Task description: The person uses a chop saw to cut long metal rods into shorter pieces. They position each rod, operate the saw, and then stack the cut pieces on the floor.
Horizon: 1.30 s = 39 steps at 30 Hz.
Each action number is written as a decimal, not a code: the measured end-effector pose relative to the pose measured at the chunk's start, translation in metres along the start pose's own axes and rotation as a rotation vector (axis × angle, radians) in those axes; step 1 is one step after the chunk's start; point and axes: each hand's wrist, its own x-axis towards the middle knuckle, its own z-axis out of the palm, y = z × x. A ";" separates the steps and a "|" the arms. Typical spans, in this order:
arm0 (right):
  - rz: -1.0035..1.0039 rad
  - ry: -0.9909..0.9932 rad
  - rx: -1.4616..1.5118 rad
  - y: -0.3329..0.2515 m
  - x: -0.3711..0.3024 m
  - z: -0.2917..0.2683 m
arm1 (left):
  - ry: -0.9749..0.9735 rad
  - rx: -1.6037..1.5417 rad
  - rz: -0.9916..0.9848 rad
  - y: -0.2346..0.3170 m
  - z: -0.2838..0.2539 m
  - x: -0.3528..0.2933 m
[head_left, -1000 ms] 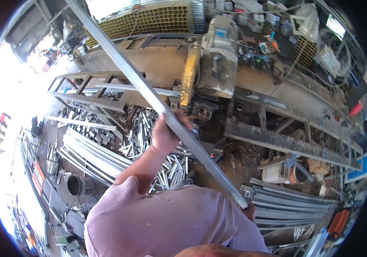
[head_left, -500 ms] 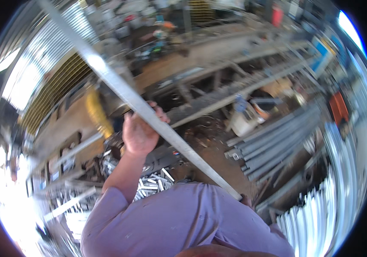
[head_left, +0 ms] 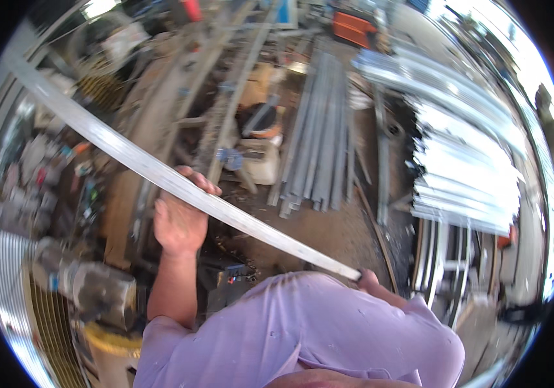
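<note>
A long, silvery metal bar slants across the view from the far upper left down to my right side. My left hand supports it from below, palm up, with fingertips curled up past its far edge and the thumb on the near side. At the bar's near end my right hand is closed round it, partly hidden beside my shirt. Motion blurs the far end of the bar.
Grey metal tubes lie bundled on the floor ahead, beside a pale container. Bright metal lengths are stacked to the right. An orange box stands farther back. A cylindrical machine part is at the lower left.
My view and body have turned right, so the tube bundle and bright stack now sit more centrally. The bar has swung along, still in both hands, and my right hand shows more.
</note>
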 end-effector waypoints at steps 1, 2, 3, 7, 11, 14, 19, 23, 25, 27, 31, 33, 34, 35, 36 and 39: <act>0.067 -0.002 0.032 0.009 -0.010 0.008 | -0.018 -0.051 -0.037 -0.013 -0.006 0.016; 0.082 0.009 0.063 -0.004 -0.025 0.007 | -0.015 -0.061 -0.069 -0.020 -0.012 0.026; 0.144 0.026 0.099 -0.012 -0.044 0.005 | -0.030 -0.108 -0.105 -0.037 -0.017 0.041; 0.295 0.073 0.191 -0.008 -0.100 0.034 | -0.044 -0.253 -0.278 -0.099 -0.022 0.091; 0.387 0.166 0.315 -0.014 -0.163 0.047 | 0.056 -0.316 -0.475 -0.176 -0.014 0.128; 0.365 0.231 0.305 -0.010 -0.211 0.054 | 0.145 -0.333 -0.633 -0.243 -0.003 0.145; 0.557 0.209 0.383 -0.013 -0.263 0.049 | 0.241 -0.359 -0.887 -0.362 -0.004 0.150; 0.643 0.246 0.431 0.003 -0.284 0.074 | 0.294 -0.246 -1.010 -0.449 -0.001 0.137; 0.676 0.236 0.386 0.004 -0.288 0.080 | 0.341 -0.167 -1.085 -0.488 0.003 0.127; 0.760 0.195 0.383 0.001 -0.284 0.074 | 0.349 -0.126 -1.142 -0.531 -0.002 0.111; 0.874 0.090 0.387 -0.009 -0.269 0.066 | 0.355 -0.026 -1.333 -0.596 0.016 0.056; 0.962 0.045 0.338 -0.010 -0.261 0.074 | 0.360 -0.059 -1.416 -0.626 0.023 0.031; 0.972 0.035 0.329 -0.032 -0.247 0.036 | 0.343 -0.089 -1.474 -0.638 0.029 0.024; 1.009 0.028 0.340 -0.044 -0.240 0.030 | 0.291 -0.045 -1.505 -0.649 0.044 0.017; 1.023 0.018 0.339 -0.045 -0.229 0.023 | 0.260 0.000 -1.517 -0.658 0.054 0.015; 1.052 0.027 0.396 -0.051 -0.195 0.000 | 0.237 0.039 -1.504 -0.688 0.068 0.022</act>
